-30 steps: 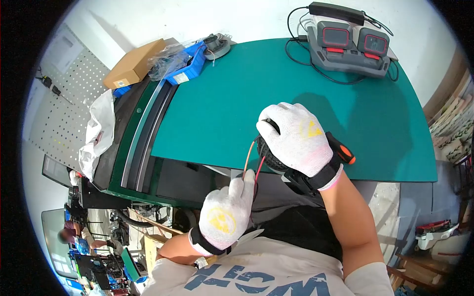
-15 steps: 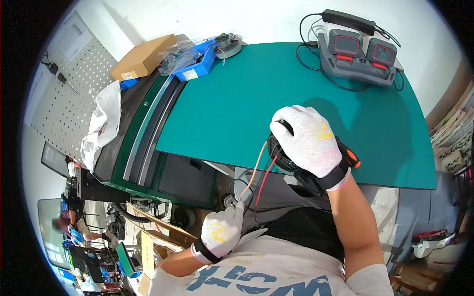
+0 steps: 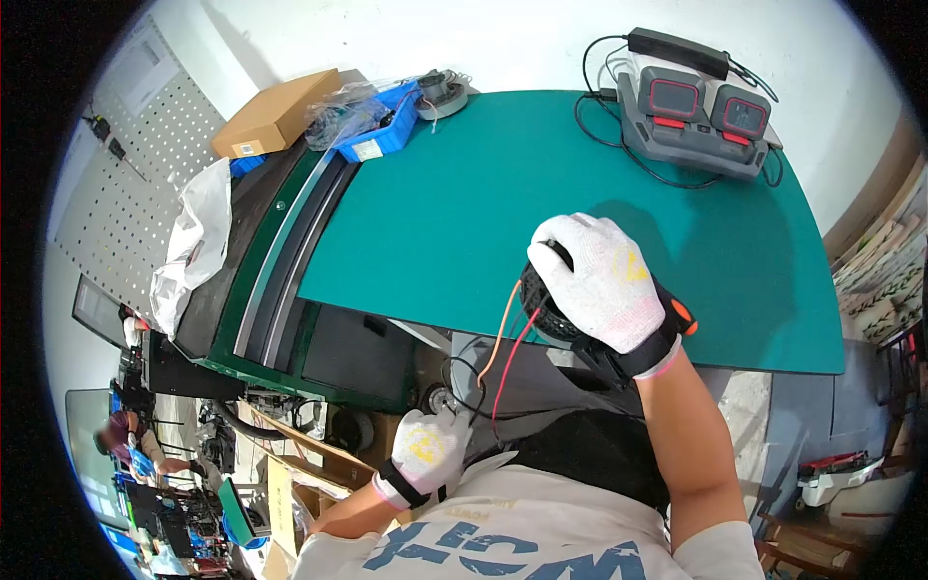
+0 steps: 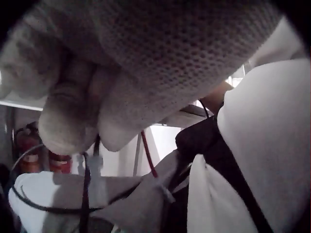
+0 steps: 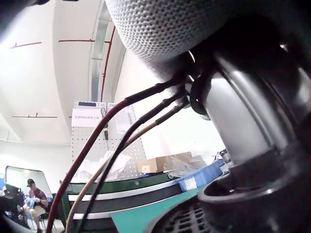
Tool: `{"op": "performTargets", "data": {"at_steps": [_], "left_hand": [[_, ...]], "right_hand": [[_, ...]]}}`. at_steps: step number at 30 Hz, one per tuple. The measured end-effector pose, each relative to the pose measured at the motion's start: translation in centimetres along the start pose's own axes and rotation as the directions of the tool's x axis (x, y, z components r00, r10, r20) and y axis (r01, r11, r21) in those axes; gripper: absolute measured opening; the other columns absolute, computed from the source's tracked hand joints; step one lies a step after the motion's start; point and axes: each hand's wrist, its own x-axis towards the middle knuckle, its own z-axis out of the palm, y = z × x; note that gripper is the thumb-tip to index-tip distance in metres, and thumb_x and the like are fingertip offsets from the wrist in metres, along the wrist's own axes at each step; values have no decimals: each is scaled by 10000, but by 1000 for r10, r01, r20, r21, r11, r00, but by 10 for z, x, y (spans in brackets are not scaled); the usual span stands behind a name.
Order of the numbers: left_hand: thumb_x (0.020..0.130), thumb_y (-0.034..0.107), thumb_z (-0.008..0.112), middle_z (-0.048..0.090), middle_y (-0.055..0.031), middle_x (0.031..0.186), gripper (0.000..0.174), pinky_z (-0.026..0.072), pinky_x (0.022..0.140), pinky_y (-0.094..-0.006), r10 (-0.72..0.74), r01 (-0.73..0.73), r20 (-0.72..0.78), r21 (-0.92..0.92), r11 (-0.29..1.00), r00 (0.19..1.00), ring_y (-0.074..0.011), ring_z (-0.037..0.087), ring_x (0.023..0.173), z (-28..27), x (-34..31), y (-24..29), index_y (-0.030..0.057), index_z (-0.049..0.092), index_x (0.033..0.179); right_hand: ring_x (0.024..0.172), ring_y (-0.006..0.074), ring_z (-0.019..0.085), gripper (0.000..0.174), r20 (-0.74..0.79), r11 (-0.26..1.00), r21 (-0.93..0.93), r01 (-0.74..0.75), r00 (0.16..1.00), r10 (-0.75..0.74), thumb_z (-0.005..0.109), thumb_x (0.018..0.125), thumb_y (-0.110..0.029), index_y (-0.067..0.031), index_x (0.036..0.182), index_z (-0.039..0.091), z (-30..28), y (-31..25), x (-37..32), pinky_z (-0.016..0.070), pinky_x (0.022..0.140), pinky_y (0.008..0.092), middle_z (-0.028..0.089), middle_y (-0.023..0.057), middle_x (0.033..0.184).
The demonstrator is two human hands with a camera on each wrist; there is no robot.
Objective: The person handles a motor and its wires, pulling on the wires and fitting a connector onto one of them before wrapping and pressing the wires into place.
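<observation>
My gloved right hand (image 3: 604, 275) grips a motor (image 3: 543, 302) over the front part of the green tabletop. The right wrist view shows its silver cylinder (image 5: 238, 116) and black round base (image 5: 243, 194); the palm hides the rest. Red (image 3: 509, 372), orange (image 3: 501, 333) and black wires (image 5: 116, 150) come out of its side. Lower down, by the lap, my gloved left hand (image 3: 425, 449) pinches a black wire (image 4: 97, 143) between thumb and finger. The red wire (image 4: 148, 153) hangs free beside it, a pale sleeve near its end.
A black-and-orange tool handle (image 3: 682, 317) lies beside the right wrist. At the back right stands a double battery charger (image 3: 691, 121). A blue bin (image 3: 387, 135), a round grey part (image 3: 443, 97) and a cardboard box (image 3: 275, 111) sit at the back left.
My left hand has drawn back from the motor, down and to the left. The orange wire, earlier reaching its fingertips, now hangs free beside the red one. The right hand keeps its grip.
</observation>
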Motion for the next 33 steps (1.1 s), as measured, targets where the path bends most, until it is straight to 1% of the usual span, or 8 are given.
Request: {"op": "performTargets", "data": {"at_steps": [6,10,14,16,18,28,29,33], "left_hand": [[870,214,677,659,-121,761,156,534,634,-443,-161,165,46,-108,980,986,-334,677,699,10,-23,-14,89,724,949],[865,96,685,671,-187,812,234,540,655,-415,-281,194,-182,-389,901,942,-368,676,740,-32,-3,-22,-6,730,1071],[954,153,670,735,-166,990,315,544,858,-340,-301,45,-255,-691,722,919,-247,713,925,-59,32,-22,-57,681,1189],[1011,184,629,737,-107,1066,361,517,928,-306,-403,87,-105,-899,429,909,-153,671,1012,-74,60,-13,-78,640,1259],[1029,228,637,744,-101,1044,352,526,892,-297,-412,2,-86,-978,210,907,-159,686,942,-74,86,-6,-68,666,1216],[999,276,624,625,-10,689,295,415,556,-244,-126,187,187,-982,-11,974,-81,555,598,-87,141,-7,34,663,834],[993,305,631,593,-8,616,339,386,493,-242,-175,188,168,-976,107,970,-84,521,512,-92,140,-7,54,633,765],[1004,334,627,597,-2,619,376,385,490,-230,-188,253,223,-955,155,956,-71,538,522,-87,137,-6,71,617,736]], "right_hand": [[866,382,642,141,-13,1000,-1,6,1000,-6,653,914,-211,-74,907,685,2,1,0,517,813,478,693,145,902],[871,375,644,139,-4,1000,-15,-3,1000,3,657,917,-211,-76,909,684,3,-2,1,518,813,474,691,139,911],[871,374,644,134,9,999,-31,-7,1000,7,666,913,-209,-76,905,680,2,-2,1,518,811,471,690,136,914],[868,372,644,131,10,1000,-27,0,1000,0,667,912,-209,-78,906,680,2,-2,1,519,808,471,689,135,910],[864,370,645,129,7,1000,-25,7,1000,-7,668,912,-208,-79,908,679,2,-1,1,519,806,471,688,135,906],[851,370,642,119,6,1000,9,18,1000,-18,669,907,-200,-81,911,676,0,3,1,516,795,475,686,130,896],[856,369,641,120,13,1000,2,9,1000,-9,670,906,-199,-79,910,675,1,0,1,515,796,475,685,130,898],[860,368,640,122,0,1000,6,27,1000,-27,667,905,-201,-79,905,678,4,4,0,513,798,475,685,132,898]]}}
